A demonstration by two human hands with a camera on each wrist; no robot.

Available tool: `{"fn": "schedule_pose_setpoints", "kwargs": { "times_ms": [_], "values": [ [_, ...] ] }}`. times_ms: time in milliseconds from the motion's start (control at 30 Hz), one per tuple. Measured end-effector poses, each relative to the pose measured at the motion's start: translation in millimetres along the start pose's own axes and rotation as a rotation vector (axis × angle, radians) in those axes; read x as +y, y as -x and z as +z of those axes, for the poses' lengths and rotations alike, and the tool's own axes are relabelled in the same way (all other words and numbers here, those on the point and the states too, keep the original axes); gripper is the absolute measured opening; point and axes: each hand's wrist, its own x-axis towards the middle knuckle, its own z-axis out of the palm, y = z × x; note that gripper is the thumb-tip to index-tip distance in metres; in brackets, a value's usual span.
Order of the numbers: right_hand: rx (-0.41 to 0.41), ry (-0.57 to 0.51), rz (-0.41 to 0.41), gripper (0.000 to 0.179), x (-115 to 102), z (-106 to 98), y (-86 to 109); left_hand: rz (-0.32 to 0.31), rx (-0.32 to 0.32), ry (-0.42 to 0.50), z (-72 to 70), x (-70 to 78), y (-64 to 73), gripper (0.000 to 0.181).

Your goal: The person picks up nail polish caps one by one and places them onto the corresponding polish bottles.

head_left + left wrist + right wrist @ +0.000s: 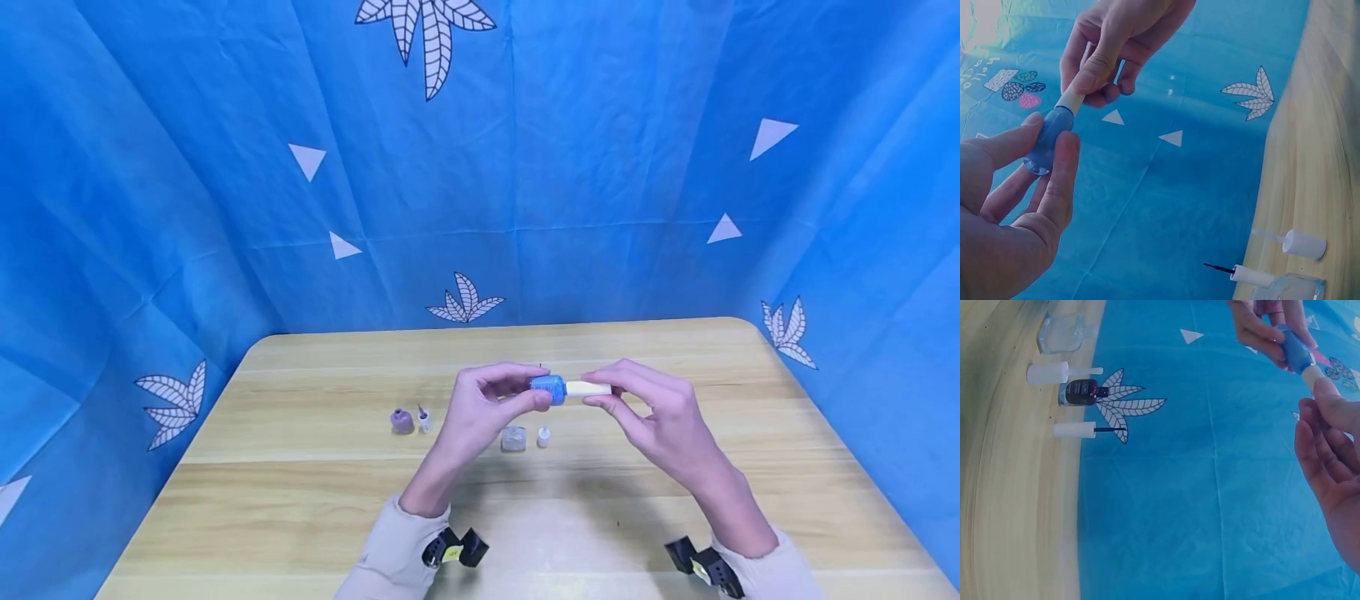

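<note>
Above the table, my left hand (489,406) grips a small nail polish bottle (550,389) filled with blue, its thumb and fingers on either side of the glass. My right hand (663,417) pinches a white cap (588,388) between thumb and fingertips. Bottle and cap lie in line, roughly sideways, and the cap meets the bottle's neck. In the left wrist view the blue bottle (1050,140) tilts with its base toward the left palm. Whether the cap is screwed tight cannot be seen.
On the wooden table (315,500) stand an uncapped purple bottle (402,421) with its brush cap (424,420), and a clear bottle (513,438) beside a white cap (543,437). A dark red bottle (1081,392) and a white cap with black brush (1075,430) show too. Blue cloth hangs around.
</note>
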Motion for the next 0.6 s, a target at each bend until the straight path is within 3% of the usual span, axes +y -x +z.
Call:
{"fn": "schedule_pose_setpoints", "kwargs": {
  "times_ms": [300,400,600],
  "values": [
    [0.008,0.035,0.0,0.023,3.2,1.5,3.0,0.003,-0.013,0.01,1.7,1.6,0.3,0.027],
    [0.008,0.036,0.033,0.016,2.3,1.5,3.3,0.009,0.003,0.009,3.1,1.9,0.5,0.027],
    [-0.015,0.036,0.117,0.032,-1.0,0.1,2.5,0.044,0.031,-0.009,7.3,1.0,0.0,0.026]
  ]
}}
